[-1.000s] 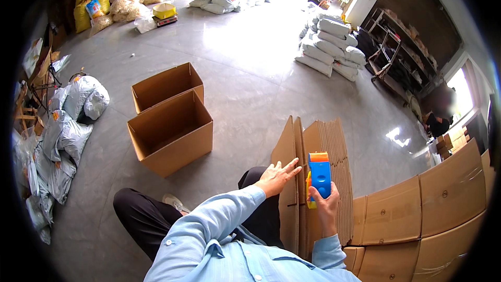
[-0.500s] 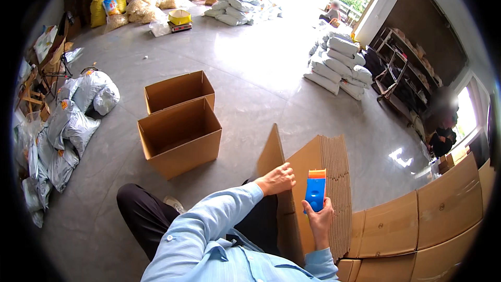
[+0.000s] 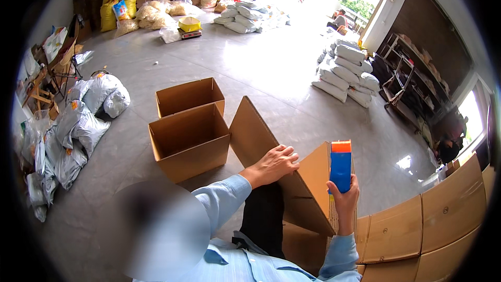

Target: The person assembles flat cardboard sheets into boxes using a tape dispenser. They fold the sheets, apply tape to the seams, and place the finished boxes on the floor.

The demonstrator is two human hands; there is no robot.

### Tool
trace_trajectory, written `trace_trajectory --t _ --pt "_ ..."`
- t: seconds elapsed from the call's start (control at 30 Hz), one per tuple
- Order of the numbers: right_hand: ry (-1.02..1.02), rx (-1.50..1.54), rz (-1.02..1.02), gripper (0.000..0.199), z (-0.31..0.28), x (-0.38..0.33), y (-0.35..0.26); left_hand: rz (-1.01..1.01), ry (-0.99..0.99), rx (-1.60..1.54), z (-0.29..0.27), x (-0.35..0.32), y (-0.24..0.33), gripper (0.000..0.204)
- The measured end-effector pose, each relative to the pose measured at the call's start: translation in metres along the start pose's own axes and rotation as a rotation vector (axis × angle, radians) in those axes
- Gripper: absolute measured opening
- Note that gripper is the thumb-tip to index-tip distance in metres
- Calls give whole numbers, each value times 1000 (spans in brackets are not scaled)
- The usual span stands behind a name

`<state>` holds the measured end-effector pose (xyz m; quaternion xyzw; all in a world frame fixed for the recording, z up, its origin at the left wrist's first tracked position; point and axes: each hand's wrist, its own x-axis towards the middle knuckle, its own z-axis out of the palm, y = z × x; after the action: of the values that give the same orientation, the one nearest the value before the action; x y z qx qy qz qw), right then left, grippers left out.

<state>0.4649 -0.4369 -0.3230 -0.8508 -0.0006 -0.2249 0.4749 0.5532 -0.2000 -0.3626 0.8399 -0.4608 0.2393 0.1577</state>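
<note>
My left hand (image 3: 274, 165) grips the upper edge of a folded brown cardboard box (image 3: 254, 131), its fingers curled over the edge. One broad panel leans out toward the left, and another stands at the right. In my right hand (image 3: 345, 202) is a blue tape dispenser (image 3: 341, 171) with an orange top, held upright beside the box's right edge. Behind it is a stack of flat cardboard boxes (image 3: 354, 163), mostly hidden by the panel and my right hand.
Two open-topped cardboard boxes (image 3: 190, 161) stand one behind the other on the floor. Stuffed grey bags (image 3: 70, 138) line the left, with stacked white sacks (image 3: 334, 75) farther right. Large cartons (image 3: 394, 230) border the lower right. One person (image 3: 340, 20) sits by the doorway; another (image 3: 450, 131) is near the shelves.
My left hand has pulled the cardboard box away from the stack, its panel swinging up and out to the left. My right hand has moved up and rightward with the tape dispenser.
</note>
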Motion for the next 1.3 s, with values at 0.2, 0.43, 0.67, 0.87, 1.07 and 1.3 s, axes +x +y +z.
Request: trace_trajectory --t 0.2,0.43,0.67,0.87,1.07,1.3 --pt "-117 -223 -171 63 0 20 -54 5 222 128 -77 12 19 11" --pt "-349 -450 -352 65 -8 18 -118 46 344 230 -111 4 37 11" --pt "-253 -467 -279 81 -20 -9 -115 64 462 314 -129 -23 65 12" --pt "-457 -396 -497 95 -30 20 -117 -20 464 345 -147 -49 98 15" --pt "-617 -283 -731 65 63 47 -130 -465 87 385 -150 -94 61 16" --pt "-694 -250 -695 64 191 13 -76 -565 95 262 -102 -203 -14 17"
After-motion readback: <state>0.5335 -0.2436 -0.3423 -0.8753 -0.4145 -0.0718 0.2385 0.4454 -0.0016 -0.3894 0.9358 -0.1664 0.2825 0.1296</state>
